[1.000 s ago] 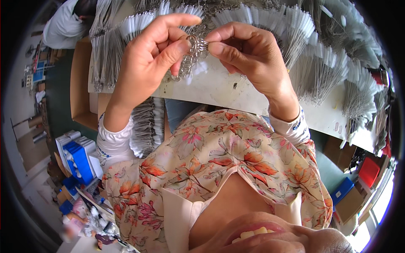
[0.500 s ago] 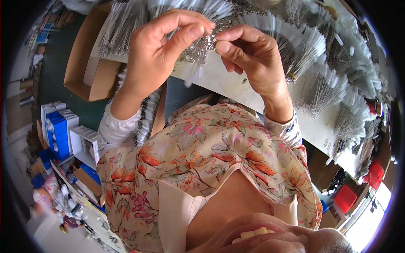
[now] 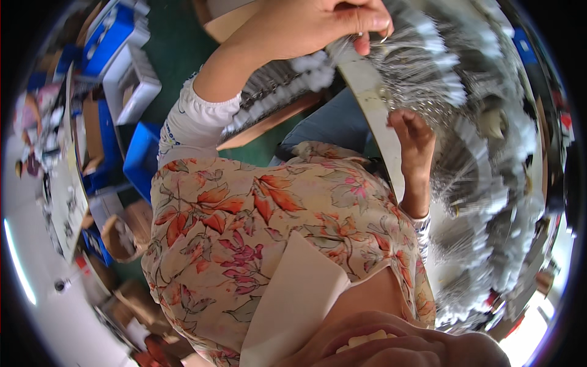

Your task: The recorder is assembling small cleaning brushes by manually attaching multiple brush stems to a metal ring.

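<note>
Left hand (image 3: 330, 25), right hand (image 3: 416, 137) now apart

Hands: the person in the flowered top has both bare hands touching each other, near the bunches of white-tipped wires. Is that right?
Not quite: the hands are apart. The head view shows the left hand at the top and the right hand below it. The flowered top and the nearby bunches of white-tipped wires are right.

Shiny metal-wire brushes (image 3: 419, 64) — smooth tabletop (image 3: 365, 90) — blue plastic bin (image 3: 140, 156), matt cloth blouse (image 3: 275, 223)
</note>
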The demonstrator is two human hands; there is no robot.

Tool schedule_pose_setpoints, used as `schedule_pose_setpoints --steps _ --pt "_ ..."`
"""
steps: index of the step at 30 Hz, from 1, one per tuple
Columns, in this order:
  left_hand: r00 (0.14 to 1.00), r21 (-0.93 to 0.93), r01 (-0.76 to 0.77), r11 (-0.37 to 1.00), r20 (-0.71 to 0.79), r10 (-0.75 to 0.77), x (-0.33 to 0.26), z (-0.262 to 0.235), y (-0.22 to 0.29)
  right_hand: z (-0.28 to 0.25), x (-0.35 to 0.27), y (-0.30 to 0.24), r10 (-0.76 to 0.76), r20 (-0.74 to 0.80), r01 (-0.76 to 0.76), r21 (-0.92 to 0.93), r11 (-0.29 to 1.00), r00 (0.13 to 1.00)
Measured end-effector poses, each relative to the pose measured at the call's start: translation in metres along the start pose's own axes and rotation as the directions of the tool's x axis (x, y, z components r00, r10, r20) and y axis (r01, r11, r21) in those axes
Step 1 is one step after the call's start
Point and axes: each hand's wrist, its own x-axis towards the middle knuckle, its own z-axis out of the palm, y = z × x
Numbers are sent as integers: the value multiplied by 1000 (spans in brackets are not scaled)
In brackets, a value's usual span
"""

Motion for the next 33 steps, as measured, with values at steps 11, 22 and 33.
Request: schedule_pose_setpoints --steps 11,22,33 --pt "718 888 212 408 142 -681 -158 24 -268 5 -13 56 357 153 -370 62 927 921" --pt "626 873 255 416 179 -759 -152 10 -317 -1 -1 55 423 142 -437 91 895 895" --pt "596 118 470 875 689 -413 119 -24 -82 -88 -10 -19 90 -4 -89 125 988 996"
